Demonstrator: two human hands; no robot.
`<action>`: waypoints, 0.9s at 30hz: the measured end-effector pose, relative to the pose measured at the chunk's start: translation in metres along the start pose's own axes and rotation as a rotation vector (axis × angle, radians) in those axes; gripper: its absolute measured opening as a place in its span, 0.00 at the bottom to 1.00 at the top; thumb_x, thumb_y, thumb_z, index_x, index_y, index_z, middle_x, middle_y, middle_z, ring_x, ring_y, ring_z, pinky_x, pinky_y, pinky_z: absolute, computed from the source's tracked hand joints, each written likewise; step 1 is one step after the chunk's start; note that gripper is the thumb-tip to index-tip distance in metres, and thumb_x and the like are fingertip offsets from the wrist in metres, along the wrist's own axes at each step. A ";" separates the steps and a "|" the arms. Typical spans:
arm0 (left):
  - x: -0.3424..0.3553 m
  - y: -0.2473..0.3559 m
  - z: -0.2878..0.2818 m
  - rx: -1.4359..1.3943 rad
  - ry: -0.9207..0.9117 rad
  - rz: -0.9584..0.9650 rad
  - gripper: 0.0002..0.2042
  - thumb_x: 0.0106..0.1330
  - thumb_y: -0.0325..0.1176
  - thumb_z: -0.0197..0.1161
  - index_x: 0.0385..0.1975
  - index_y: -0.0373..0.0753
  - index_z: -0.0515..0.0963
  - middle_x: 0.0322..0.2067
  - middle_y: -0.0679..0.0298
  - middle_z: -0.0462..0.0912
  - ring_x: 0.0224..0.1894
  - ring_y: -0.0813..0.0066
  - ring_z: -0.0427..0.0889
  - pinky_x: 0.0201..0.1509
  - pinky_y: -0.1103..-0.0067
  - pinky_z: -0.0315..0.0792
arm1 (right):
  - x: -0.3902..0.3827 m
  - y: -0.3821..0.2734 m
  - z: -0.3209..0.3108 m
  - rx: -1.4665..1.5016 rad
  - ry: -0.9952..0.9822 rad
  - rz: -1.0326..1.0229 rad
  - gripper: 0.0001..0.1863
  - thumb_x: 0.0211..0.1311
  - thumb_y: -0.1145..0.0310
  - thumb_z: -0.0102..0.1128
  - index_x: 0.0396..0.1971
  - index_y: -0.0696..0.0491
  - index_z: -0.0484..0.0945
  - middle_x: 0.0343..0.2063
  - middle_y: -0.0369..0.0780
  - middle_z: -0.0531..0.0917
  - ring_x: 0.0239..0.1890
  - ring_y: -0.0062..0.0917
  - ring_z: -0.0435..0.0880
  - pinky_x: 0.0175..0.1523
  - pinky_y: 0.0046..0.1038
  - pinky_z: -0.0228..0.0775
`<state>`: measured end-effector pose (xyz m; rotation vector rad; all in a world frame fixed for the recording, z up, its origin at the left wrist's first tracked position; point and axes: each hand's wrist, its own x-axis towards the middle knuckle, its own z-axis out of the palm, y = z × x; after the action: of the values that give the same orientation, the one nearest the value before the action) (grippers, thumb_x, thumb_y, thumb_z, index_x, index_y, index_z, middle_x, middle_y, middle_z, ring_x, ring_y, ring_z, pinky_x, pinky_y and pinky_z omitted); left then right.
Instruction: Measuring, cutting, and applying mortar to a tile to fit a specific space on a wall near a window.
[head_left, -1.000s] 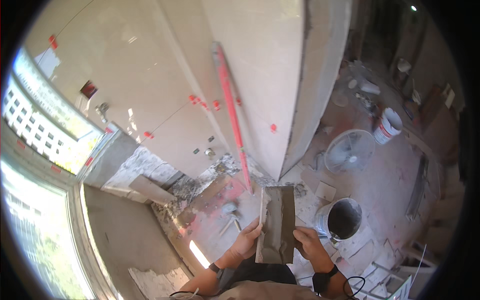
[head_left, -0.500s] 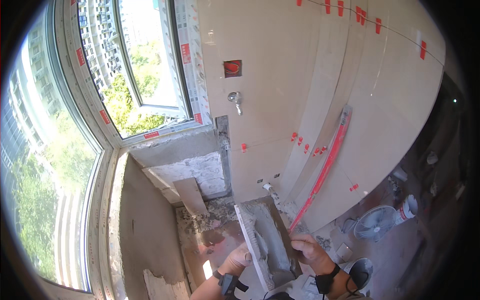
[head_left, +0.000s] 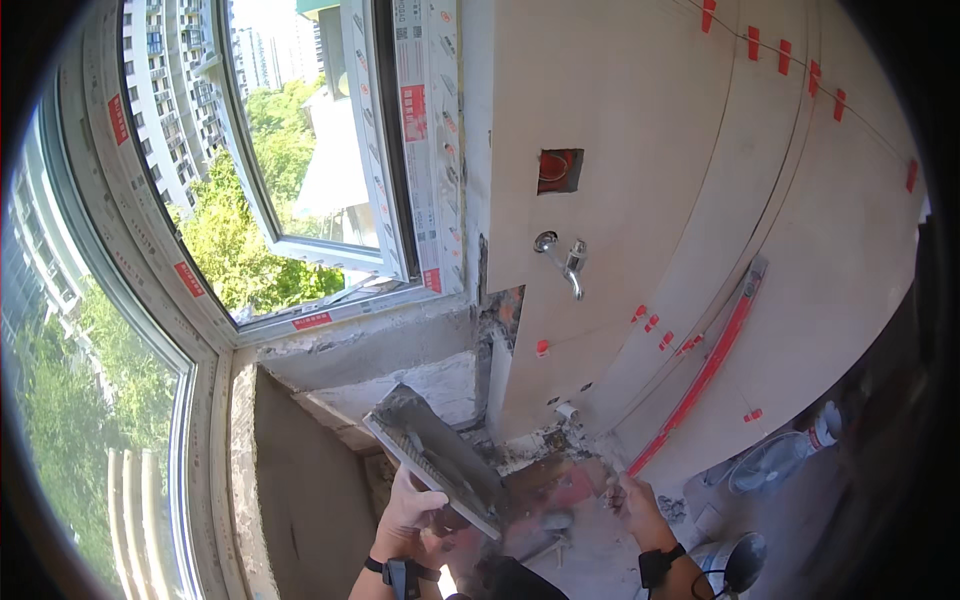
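My left hand (head_left: pixel 412 512) is closed on the lower edge of a narrow tile (head_left: pixel 478 516). The tile tilts in front of the low wall below the window, its upturned face covered with a thick layer of wet grey mortar (head_left: pixel 437 440). My right hand (head_left: pixel 640 515) is apart from the tile, to its right, with the fingers curled together. Whether anything small sits in those fingers I cannot make out. Between the hands, low down, lies a blurred grey object (head_left: pixel 553 522) whose kind is unclear.
An open window (head_left: pixel 310 180) stands at the upper left, above a rough low wall (head_left: pixel 390 350). The tiled wall (head_left: pixel 620 120) on the right carries a metal tap (head_left: pixel 568 262), a socket recess (head_left: pixel 560 171) and red clips. A red straightedge (head_left: pixel 700 370) leans there. A fan (head_left: pixel 765 464) stands beyond.
The mortar-covered tile has moved left and forward, toward the low wall under the window. My right hand has let go of its edge. The view has shifted closer to the window corner.
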<state>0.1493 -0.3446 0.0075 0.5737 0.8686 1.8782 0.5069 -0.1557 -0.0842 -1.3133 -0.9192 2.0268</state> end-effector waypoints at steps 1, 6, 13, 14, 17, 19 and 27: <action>0.014 0.012 0.000 0.075 0.013 0.034 0.42 0.39 0.35 0.85 0.58 0.31 0.71 0.45 0.60 0.83 0.46 0.67 0.84 0.51 0.72 0.79 | 0.008 -0.004 0.009 -0.085 0.069 -0.035 0.17 0.76 0.55 0.51 0.38 0.53 0.79 0.23 0.35 0.80 0.26 0.25 0.81 0.33 0.26 0.70; 0.109 -0.001 -0.030 0.278 -0.064 0.201 0.39 0.42 0.28 0.83 0.57 0.31 0.71 0.47 0.60 0.81 0.49 0.66 0.82 0.54 0.70 0.77 | 0.127 0.011 0.048 -0.336 0.188 -0.429 0.14 0.76 0.60 0.51 0.34 0.54 0.79 0.22 0.34 0.78 0.24 0.18 0.76 0.29 0.22 0.65; 0.217 -0.035 -0.049 0.476 -0.076 0.377 0.36 0.42 0.36 0.84 0.52 0.31 0.75 0.44 0.61 0.82 0.46 0.70 0.81 0.52 0.73 0.76 | 0.197 -0.056 0.139 -0.519 0.221 -1.131 0.11 0.74 0.68 0.53 0.39 0.61 0.77 0.26 0.40 0.78 0.28 0.23 0.76 0.36 0.26 0.69; 0.229 -0.038 -0.053 0.445 -0.093 0.432 0.36 0.43 0.36 0.84 0.52 0.31 0.75 0.45 0.60 0.82 0.46 0.70 0.81 0.52 0.73 0.76 | 0.200 -0.065 0.148 -0.518 0.230 -1.144 0.11 0.74 0.68 0.53 0.39 0.61 0.77 0.26 0.40 0.78 0.28 0.23 0.76 0.36 0.26 0.69; 0.267 -0.058 -0.079 0.490 -0.188 0.471 0.39 0.42 0.37 0.85 0.54 0.30 0.73 0.46 0.60 0.81 0.47 0.70 0.81 0.53 0.73 0.76 | 0.222 -0.077 0.161 -0.613 0.273 -1.299 0.14 0.77 0.64 0.49 0.40 0.61 0.77 0.31 0.41 0.79 0.32 0.25 0.77 0.40 0.29 0.70; 0.289 -0.073 -0.089 0.451 -0.256 0.548 0.38 0.44 0.34 0.84 0.55 0.30 0.71 0.47 0.58 0.81 0.48 0.69 0.81 0.55 0.71 0.76 | 0.255 -0.077 0.161 -0.582 0.278 -1.531 0.18 0.78 0.61 0.45 0.46 0.62 0.76 0.37 0.42 0.80 0.38 0.26 0.78 0.46 0.29 0.70; 0.336 -0.088 -0.107 0.293 -0.472 0.840 0.42 0.47 0.33 0.82 0.62 0.30 0.64 0.53 0.54 0.77 0.55 0.63 0.78 0.61 0.69 0.73 | 0.341 -0.071 0.194 -0.291 0.228 -1.874 0.25 0.79 0.58 0.40 0.58 0.64 0.70 0.49 0.46 0.78 0.52 0.29 0.77 0.61 0.29 0.66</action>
<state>-0.0219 -0.0512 -0.1214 1.6882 0.6209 2.1828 0.2063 0.0955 -0.1596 -0.2548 -1.4410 0.2751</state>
